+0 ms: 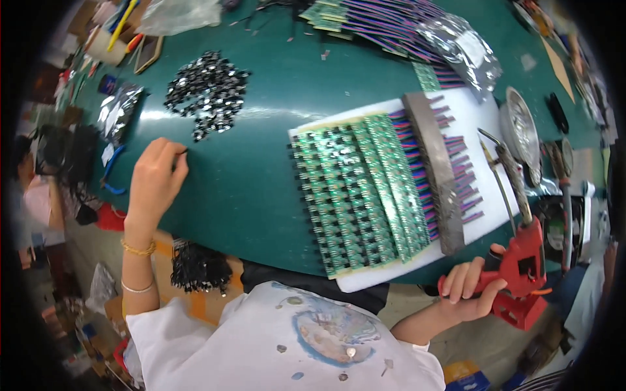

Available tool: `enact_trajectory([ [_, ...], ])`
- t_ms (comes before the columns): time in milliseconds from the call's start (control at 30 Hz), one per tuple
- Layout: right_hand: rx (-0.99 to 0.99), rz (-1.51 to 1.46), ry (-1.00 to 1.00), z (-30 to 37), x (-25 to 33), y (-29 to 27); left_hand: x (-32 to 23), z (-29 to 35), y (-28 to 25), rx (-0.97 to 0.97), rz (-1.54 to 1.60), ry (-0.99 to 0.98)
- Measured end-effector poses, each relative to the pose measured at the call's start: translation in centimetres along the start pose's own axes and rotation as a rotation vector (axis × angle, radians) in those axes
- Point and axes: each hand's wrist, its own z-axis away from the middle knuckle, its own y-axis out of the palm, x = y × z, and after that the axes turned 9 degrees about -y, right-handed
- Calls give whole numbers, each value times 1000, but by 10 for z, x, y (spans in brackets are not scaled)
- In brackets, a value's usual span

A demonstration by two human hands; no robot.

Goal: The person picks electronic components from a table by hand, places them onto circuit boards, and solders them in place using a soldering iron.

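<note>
My left hand (156, 176) hovers over the green table just below a pile of small black components (208, 91). Its thumb and forefinger are pinched together, and a tiny dark part shows at their tips. At the lower right, my right hand (468, 287) is wrapped around the handle of a red soldering gun (525, 260), whose metal tip points up and away. Between the hands, rows of green circuit boards (352, 189) rest on a white foam sheet (365, 280). Black parts line many rows. A grey metal bar (435, 166) lies across their coloured wires.
A bundle of wired boards (372, 23) and a silver bag (466, 52) sit at the back. A round metal dish (520, 120) stands right of the foam. Blue-handled pliers (112, 173) and another silver bag (120, 112) lie at the left edge of the table (274, 85).
</note>
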Motion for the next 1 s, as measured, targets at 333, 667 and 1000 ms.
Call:
enact_trajectory([
  [333, -200, 132, 27, 35, 7, 44, -163, 1, -28, 120, 663, 227],
  [667, 51, 338, 382, 35, 13, 67, -227, 22, -3, -76, 1135, 615],
  [1000, -101, -1, 376, 42, 9, 71, -220, 24, 9, -107, 1086, 675],
])
